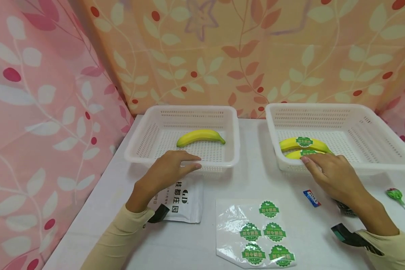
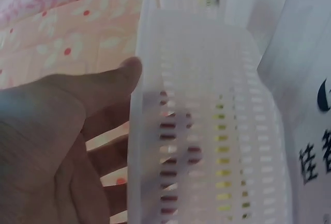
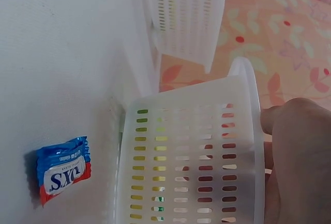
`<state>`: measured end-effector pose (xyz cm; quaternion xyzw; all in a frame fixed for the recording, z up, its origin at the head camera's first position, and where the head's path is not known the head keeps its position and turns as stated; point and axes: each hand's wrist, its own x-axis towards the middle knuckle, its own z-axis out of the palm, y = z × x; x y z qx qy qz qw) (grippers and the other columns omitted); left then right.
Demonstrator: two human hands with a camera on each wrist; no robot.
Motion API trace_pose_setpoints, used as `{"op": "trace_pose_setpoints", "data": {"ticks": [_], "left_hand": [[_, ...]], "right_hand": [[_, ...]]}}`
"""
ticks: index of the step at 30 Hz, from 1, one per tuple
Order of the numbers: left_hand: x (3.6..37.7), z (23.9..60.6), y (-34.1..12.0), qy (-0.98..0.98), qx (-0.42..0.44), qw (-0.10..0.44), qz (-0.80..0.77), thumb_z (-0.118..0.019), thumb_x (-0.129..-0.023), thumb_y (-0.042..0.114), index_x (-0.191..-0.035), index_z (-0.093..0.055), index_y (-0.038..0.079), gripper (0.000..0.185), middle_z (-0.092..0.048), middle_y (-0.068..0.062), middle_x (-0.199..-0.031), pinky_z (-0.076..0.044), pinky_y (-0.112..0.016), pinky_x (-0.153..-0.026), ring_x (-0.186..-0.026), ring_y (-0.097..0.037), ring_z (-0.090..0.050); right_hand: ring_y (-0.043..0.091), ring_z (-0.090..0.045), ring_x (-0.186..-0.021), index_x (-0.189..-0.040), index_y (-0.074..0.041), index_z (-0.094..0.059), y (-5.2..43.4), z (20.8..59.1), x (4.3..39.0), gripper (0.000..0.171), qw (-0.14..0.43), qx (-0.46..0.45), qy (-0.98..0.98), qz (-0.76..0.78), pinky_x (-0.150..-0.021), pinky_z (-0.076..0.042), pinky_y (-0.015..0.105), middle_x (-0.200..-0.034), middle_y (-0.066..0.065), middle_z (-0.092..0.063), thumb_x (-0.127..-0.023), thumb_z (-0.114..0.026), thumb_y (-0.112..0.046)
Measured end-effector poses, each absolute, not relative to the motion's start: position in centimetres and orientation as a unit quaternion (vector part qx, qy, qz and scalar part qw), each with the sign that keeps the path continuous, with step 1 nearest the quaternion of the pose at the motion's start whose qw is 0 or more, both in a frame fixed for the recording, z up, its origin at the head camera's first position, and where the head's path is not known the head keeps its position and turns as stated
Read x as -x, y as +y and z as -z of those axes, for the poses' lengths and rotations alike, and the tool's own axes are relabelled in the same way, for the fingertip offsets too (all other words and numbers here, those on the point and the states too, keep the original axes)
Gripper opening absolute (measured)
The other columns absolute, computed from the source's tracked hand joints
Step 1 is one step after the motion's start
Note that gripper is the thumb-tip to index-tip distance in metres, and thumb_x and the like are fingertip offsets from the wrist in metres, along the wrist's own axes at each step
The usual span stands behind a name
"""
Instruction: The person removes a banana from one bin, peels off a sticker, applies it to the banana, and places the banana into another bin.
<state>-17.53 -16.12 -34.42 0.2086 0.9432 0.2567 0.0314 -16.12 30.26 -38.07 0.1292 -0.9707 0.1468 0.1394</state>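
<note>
My left hand (image 1: 170, 168) reaches over the front rim of the left white basket (image 1: 236, 150), thumb and fingers apart. In the left wrist view the thumb (image 2: 111, 84) is right at the rim and the other fingers extend beyond it. One yellow banana (image 1: 200, 137) lies inside, without a sticker. At the right white basket (image 1: 374, 167), my right hand (image 1: 337, 178) reaches over the front rim near two bananas bearing green stickers, the rear banana (image 1: 288, 143) and the front banana (image 1: 291, 155). The front one is partly hidden by rim and hand.
A sheet of green round stickers (image 1: 231, 228) lies between my forearms. Below my left hand is a white packet (image 1: 194, 202) with black lettering. A small blue-and-red wrapped sweet (image 1: 312, 198), a dark item (image 1: 345, 209) and a green lollipop (image 1: 395, 194) lie at the right.
</note>
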Motion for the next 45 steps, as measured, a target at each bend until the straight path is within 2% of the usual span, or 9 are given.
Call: {"op": "trace_pose_setpoints", "data": {"ticks": [5,9,12,14,17,21,28,36,45], "left_hand": [[17.5,33.7,-17.5,0.944,-0.182,0.093,-0.260,-0.069,-0.102,0.048,-0.144,-0.069,0.026,0.047,-0.068,0.005,-0.143,-0.047,-0.050,-0.114,-0.138,-0.022,-0.058],[17.5,33.3,-18.2,0.942,-0.170,0.114,-0.265,-0.068,-0.103,0.045,-0.144,-0.068,0.027,0.045,-0.067,0.004,-0.144,-0.048,-0.052,-0.112,-0.135,-0.023,-0.059],[17.5,33.2,-18.3,0.941,-0.164,0.118,-0.270,-0.067,-0.103,0.045,-0.143,-0.070,0.026,0.044,-0.068,0.004,-0.143,-0.049,-0.052,-0.111,-0.133,-0.024,-0.060],[17.6,33.2,-18.3,0.941,-0.164,0.118,-0.272,-0.067,-0.103,0.045,-0.142,-0.070,0.025,0.044,-0.068,0.004,-0.143,-0.049,-0.052,-0.110,-0.133,-0.024,-0.060],[17.8,33.2,-18.3,0.940,-0.168,0.116,-0.275,-0.067,-0.103,0.045,-0.142,-0.071,0.022,0.045,-0.068,0.003,-0.143,-0.049,-0.052,-0.110,-0.133,-0.023,-0.061],[17.8,33.2,-18.3,0.937,-0.174,0.111,-0.280,-0.068,-0.102,0.044,-0.140,-0.072,0.019,0.045,-0.069,0.003,-0.141,-0.049,-0.050,-0.110,-0.130,-0.022,-0.063],[17.8,33.4,-18.4,0.937,-0.170,0.105,-0.286,-0.070,-0.101,0.045,-0.140,-0.072,0.017,0.048,-0.069,0.003,-0.141,-0.047,-0.051,-0.113,-0.134,-0.022,-0.062],[17.8,33.2,-18.5,0.936,-0.183,0.098,-0.285,-0.071,-0.102,0.042,-0.138,-0.073,0.016,0.045,-0.070,0.000,-0.140,-0.050,-0.050,-0.110,-0.128,-0.021,-0.066],[17.8,33.3,-18.4,0.935,-0.171,0.107,-0.291,-0.070,-0.102,0.044,-0.139,-0.072,0.018,0.045,-0.070,0.002,-0.140,-0.051,-0.048,-0.108,-0.124,-0.018,-0.067]], "right_hand": [[0.053,-0.062,-0.115,-0.130,0.003,-0.071,30.3,37.8,16.3,0.051,0.117,-0.129,-0.974,-0.148,-0.081,-0.038,0.052,-0.125,0.029,-0.071,-0.110,-0.051,-0.041],[0.058,-0.056,-0.125,-0.136,0.003,-0.067,30.1,37.0,16.5,0.057,0.067,-0.120,-0.974,-0.180,-0.099,-0.045,0.068,-0.136,0.032,-0.065,-0.111,-0.051,-0.045],[0.059,-0.051,-0.131,-0.141,0.000,-0.065,29.4,36.2,16.6,0.058,0.048,-0.119,-0.967,-0.221,-0.099,-0.042,0.079,-0.144,0.031,-0.060,-0.110,-0.053,-0.047],[0.052,-0.054,-0.129,-0.140,-0.003,-0.066,28.5,35.6,16.7,0.052,0.058,-0.134,-0.959,-0.244,-0.096,-0.047,0.076,-0.142,0.026,-0.062,-0.109,-0.057,-0.045],[0.038,-0.063,-0.115,-0.133,-0.007,-0.070,26.8,34.7,17.2,0.041,0.095,-0.172,-0.944,-0.264,-0.088,-0.055,0.059,-0.131,0.017,-0.070,-0.108,-0.062,-0.038],[0.026,-0.067,-0.107,-0.132,-0.012,-0.073,23.7,33.3,18.1,0.035,0.090,-0.210,-0.927,-0.297,-0.084,-0.056,0.041,-0.125,0.008,-0.074,-0.107,-0.063,-0.036],[0.023,-0.066,-0.110,-0.130,-0.009,-0.073,17.6,32.1,21.2,0.034,0.031,-0.271,-0.907,-0.320,-0.093,-0.057,0.048,-0.120,0.005,-0.073,-0.107,-0.064,-0.033],[0.026,-0.067,-0.110,-0.131,-0.008,-0.071,12.1,31.6,25.2,0.032,-0.045,-0.292,-0.892,-0.343,-0.098,-0.056,0.046,-0.117,0.009,-0.074,-0.105,-0.065,-0.027],[0.035,-0.065,-0.122,-0.148,-0.001,-0.056,7.8,31.5,28.7,0.053,-0.168,-0.262,-0.903,-0.297,-0.103,-0.055,0.049,-0.138,0.021,-0.065,-0.105,-0.064,-0.031]]}}
